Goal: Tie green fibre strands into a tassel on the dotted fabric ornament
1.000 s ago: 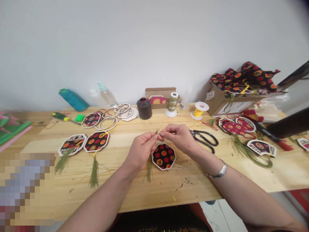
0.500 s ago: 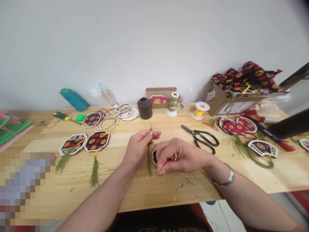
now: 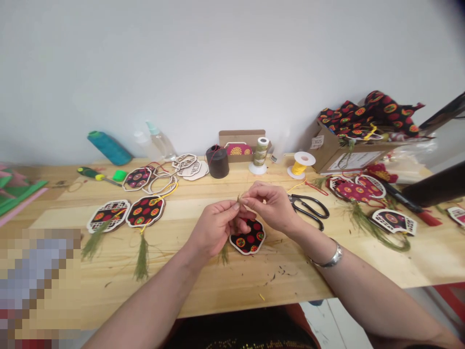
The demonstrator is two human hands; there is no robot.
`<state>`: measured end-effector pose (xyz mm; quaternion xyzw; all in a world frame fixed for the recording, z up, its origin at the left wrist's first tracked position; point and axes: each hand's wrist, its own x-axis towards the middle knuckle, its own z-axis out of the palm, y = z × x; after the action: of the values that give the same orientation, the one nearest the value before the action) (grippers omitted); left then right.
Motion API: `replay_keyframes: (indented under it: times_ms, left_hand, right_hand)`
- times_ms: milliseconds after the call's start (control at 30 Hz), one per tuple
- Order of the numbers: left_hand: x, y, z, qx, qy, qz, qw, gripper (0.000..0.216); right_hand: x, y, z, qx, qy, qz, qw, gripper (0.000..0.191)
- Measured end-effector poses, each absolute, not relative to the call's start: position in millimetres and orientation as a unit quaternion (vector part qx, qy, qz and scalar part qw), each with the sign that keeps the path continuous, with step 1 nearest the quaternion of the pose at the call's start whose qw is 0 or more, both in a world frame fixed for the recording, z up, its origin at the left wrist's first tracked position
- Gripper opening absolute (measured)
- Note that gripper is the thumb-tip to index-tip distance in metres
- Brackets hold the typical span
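Note:
My left hand [image 3: 218, 225] is closed around the upper part of a green thread tassel [image 3: 224, 254], whose loose strands hang below the palm. At the tassel's top, my right hand [image 3: 267, 203] pinches fine thread ends with thumb and forefinger, touching the left fingertips. Just under both hands a black ornament [image 3: 249, 238] with red and green round patterns and a pale wooden edge lies flat on the table; its upper part is hidden by the fingers. Black-handled scissors [image 3: 310, 208] rest beyond my right wrist, their blades covered by it.
To the left lie finished-looking tasselled ornaments [image 3: 146, 212] and a screwdriver [image 3: 90, 173]. Along the wall stand a teal thread cone [image 3: 110, 148], a black spool [image 3: 218, 162], a green thread spool [image 3: 260, 156] and a yellow spool [image 3: 299, 167]. A cardboard box [image 3: 348, 157] holds patterned fabric at right.
My right hand has moved up from beside the hanging tassel to its top, meeting the left hand. My left hand has lowered slightly, and the black ornament beneath is now more exposed.

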<state>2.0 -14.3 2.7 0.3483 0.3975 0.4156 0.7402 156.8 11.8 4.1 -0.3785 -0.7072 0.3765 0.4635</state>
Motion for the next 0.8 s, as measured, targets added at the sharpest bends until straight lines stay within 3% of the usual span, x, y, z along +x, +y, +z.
replay_keyframes:
  times_ms: [800]
  left_hand:
    - [3.4, -14.3, 2.7, 0.364, 0.409, 0.438, 0.713, 0.019]
  right_hand:
    - [154.6, 14.5, 0.0, -0.425, -0.663, 0.387, 0.479, 0.016]
